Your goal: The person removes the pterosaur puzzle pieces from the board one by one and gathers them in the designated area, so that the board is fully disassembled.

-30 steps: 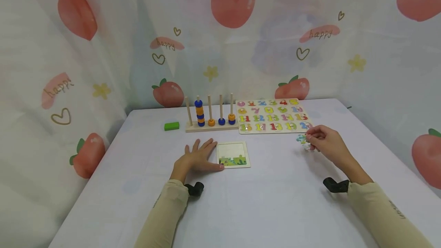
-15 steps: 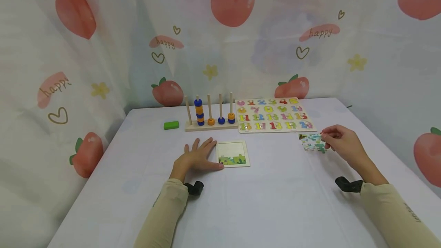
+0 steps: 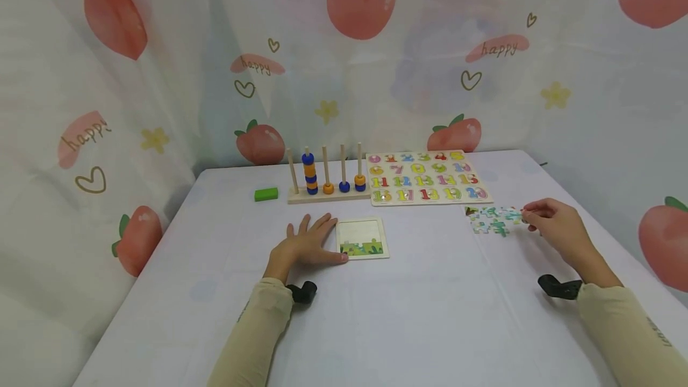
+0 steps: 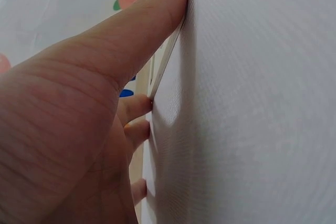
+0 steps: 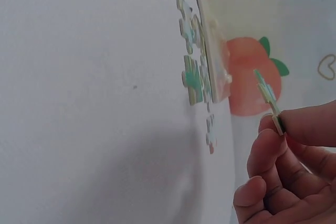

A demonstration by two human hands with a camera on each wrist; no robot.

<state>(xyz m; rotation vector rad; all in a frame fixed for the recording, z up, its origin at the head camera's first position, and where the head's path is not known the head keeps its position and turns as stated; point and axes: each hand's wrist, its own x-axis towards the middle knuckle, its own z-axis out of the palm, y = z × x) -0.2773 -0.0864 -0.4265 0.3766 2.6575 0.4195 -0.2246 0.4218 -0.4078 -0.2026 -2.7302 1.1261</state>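
My left hand (image 3: 303, 248) lies with spread fingers at the left side of a small square jigsaw tray (image 3: 359, 230). Its thumb touches the tray's near left corner, and a fingertip is at the far left one. Joined green pieces (image 3: 362, 248) fill the tray's near strip; the rest of its bed is bare. On the right, my right hand (image 3: 561, 230) pinches a thin puzzle piece (image 5: 269, 95) between thumb and fingers, raised off the table in the right wrist view. Several loose puzzle pieces (image 3: 489, 220) lie just left of that hand.
Behind the tray stands a wooden peg rack (image 3: 328, 196) with blue and orange beads. To its right lies a number puzzle board (image 3: 427, 178), close behind the loose pieces. A green block (image 3: 266, 194) sits at the back left, before a fruit-print curtain (image 3: 322, 76).
My right hand has moved to the right, uncovering more loose puzzle pieces, and now holds a piece at their right end. The left hand and the tray have stayed in place.
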